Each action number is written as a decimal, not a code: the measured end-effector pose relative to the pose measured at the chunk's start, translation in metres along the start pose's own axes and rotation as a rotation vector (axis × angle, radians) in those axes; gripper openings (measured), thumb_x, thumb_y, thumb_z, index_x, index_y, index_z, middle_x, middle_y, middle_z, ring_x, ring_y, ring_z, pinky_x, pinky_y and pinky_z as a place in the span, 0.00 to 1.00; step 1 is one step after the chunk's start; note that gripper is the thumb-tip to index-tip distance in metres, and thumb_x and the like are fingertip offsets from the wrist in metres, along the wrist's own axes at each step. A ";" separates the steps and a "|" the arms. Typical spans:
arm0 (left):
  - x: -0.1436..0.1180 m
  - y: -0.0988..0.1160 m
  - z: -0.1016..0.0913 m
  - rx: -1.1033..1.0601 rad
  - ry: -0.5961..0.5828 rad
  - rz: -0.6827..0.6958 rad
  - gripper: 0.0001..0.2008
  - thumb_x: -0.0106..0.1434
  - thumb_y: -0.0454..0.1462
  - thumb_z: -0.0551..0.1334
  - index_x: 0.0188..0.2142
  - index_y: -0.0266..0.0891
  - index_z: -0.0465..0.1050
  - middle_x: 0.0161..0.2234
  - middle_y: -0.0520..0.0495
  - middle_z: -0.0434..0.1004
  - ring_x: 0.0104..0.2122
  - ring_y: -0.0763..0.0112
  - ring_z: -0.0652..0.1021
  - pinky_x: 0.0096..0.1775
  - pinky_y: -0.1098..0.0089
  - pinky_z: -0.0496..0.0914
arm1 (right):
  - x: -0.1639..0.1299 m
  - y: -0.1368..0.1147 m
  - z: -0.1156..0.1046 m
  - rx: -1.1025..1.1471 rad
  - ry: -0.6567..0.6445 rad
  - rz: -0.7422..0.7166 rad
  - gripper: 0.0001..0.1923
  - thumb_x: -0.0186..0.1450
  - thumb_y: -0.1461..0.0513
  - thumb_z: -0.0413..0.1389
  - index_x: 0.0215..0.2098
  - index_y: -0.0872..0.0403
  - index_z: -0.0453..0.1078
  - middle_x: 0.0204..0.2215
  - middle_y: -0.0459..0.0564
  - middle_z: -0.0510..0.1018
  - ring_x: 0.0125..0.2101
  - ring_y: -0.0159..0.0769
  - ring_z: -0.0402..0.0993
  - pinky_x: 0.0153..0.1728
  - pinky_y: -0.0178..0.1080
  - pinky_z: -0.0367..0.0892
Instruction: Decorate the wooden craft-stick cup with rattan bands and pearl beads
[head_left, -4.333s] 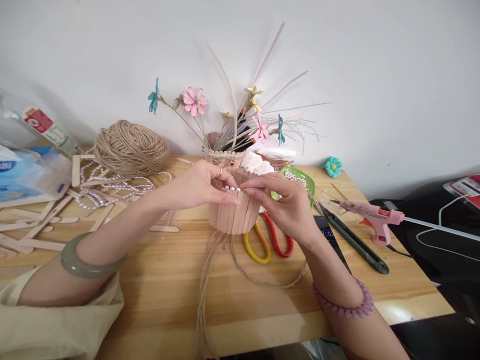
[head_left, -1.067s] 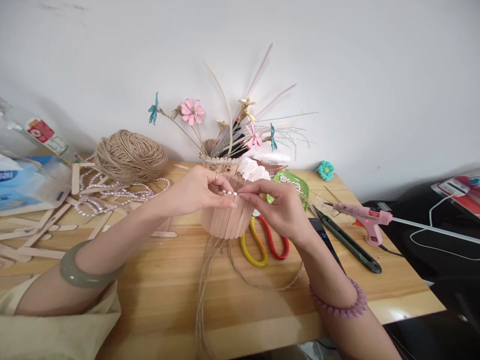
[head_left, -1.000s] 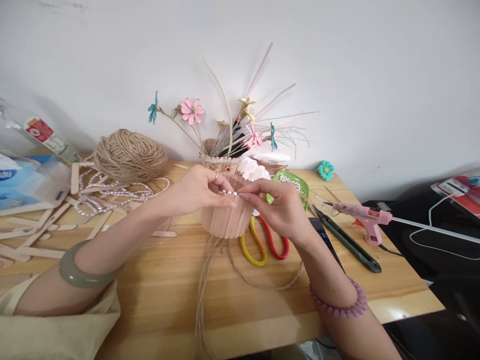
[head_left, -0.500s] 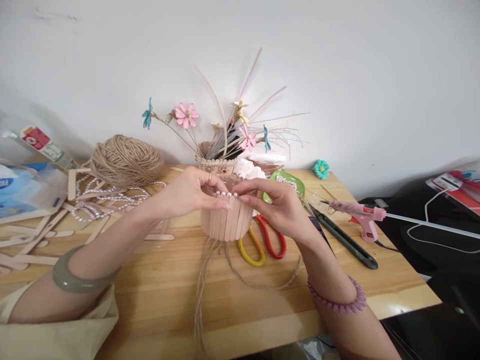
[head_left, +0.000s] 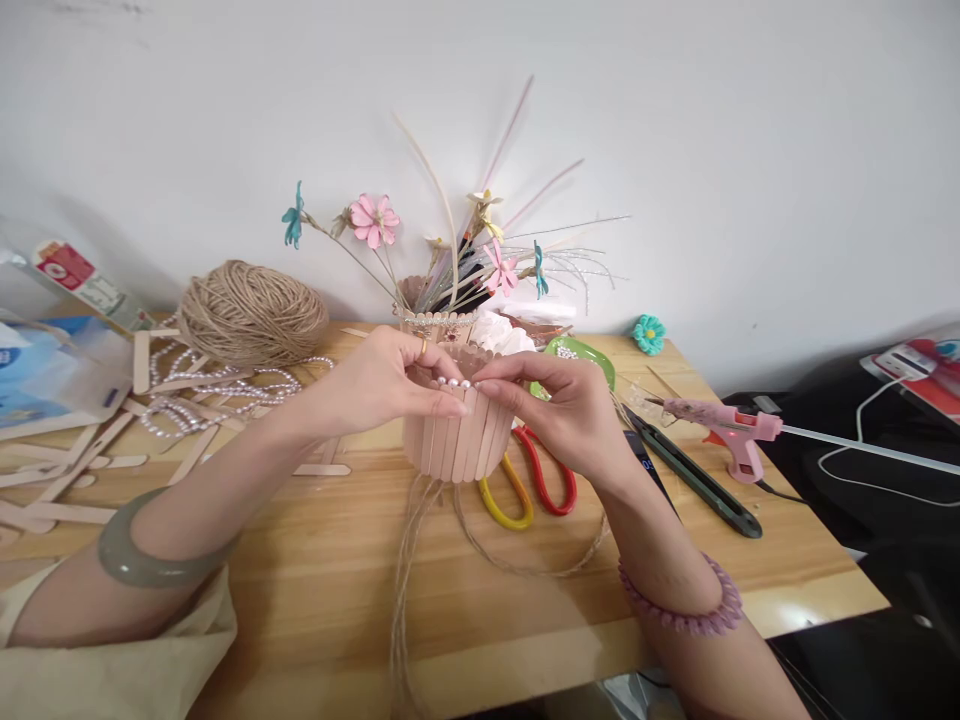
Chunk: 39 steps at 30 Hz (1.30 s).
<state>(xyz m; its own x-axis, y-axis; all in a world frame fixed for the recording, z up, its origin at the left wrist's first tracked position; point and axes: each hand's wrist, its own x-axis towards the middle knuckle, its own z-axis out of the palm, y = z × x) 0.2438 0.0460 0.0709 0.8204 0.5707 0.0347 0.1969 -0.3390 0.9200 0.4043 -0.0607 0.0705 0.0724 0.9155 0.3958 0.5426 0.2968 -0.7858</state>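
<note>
A round pot made of upright wooden craft sticks [head_left: 450, 450] stands between my hands. My left hand [head_left: 379, 385] clasps its near rim, the thumb outside and the fingers inside. A short row of white pearl beads [head_left: 453, 383] lies along the rim between my fingertips. At the right end of this row, my right hand [head_left: 566, 400] pinches the beads against the rim with thumb and index finger. Jute twine [head_left: 403, 580] trails from under the pot towards me. Scissors with red and yellow handles [head_left: 537, 475] lie beside the pot, partly hidden by my right hand.
A twine ball [head_left: 255, 312], pearl strings [head_left: 176, 415] and loose craft sticks [head_left: 82, 460] lie left. Behind stands a pot of artificial flowers [head_left: 375, 220]. To the right are a green dish [head_left: 596, 357], a utility knife [head_left: 697, 475] and a pink glue gun [head_left: 739, 430].
The view has shifted slightly. My right fingertips press in a little closer at the end of the bead row; my left hand keeps its grip on the rim.
</note>
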 end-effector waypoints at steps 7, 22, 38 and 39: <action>0.000 -0.002 0.003 -0.019 0.028 0.010 0.07 0.46 0.40 0.67 0.24 0.38 0.75 0.27 0.50 0.77 0.33 0.67 0.74 0.33 0.70 0.68 | -0.001 0.002 0.000 -0.025 -0.008 -0.023 0.03 0.61 0.65 0.58 0.30 0.56 0.74 0.28 0.45 0.79 0.30 0.31 0.74 0.33 0.33 0.67; -0.005 -0.011 -0.010 0.462 0.085 0.174 0.05 0.52 0.40 0.66 0.25 0.41 0.74 0.38 0.48 0.76 0.49 0.60 0.70 0.58 0.48 0.45 | -0.003 0.015 -0.009 0.079 0.161 -0.125 0.11 0.63 0.61 0.55 0.44 0.51 0.71 0.41 0.49 0.78 0.47 0.37 0.71 0.53 0.45 0.63; -0.065 -0.030 -0.011 0.641 0.641 0.113 0.13 0.58 0.37 0.58 0.43 0.38 0.67 0.42 0.44 0.72 0.48 0.62 0.68 0.51 0.60 0.62 | -0.054 0.034 0.002 -0.568 -0.189 0.002 0.12 0.65 0.63 0.50 0.44 0.55 0.71 0.35 0.53 0.76 0.33 0.38 0.73 0.34 0.39 0.68; -0.070 -0.031 -0.008 0.629 0.659 0.071 0.11 0.58 0.35 0.56 0.41 0.38 0.67 0.40 0.44 0.73 0.45 0.62 0.70 0.50 0.60 0.63 | -0.055 0.035 0.005 -0.633 -0.229 0.018 0.14 0.65 0.64 0.50 0.47 0.56 0.69 0.37 0.54 0.74 0.34 0.39 0.73 0.35 0.40 0.68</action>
<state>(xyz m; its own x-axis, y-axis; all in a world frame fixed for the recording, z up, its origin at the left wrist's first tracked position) 0.1760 0.0219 0.0433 0.4072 0.7793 0.4763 0.5725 -0.6241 0.5317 0.4155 -0.0993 0.0188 -0.0552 0.9740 0.2196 0.9339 0.1282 -0.3336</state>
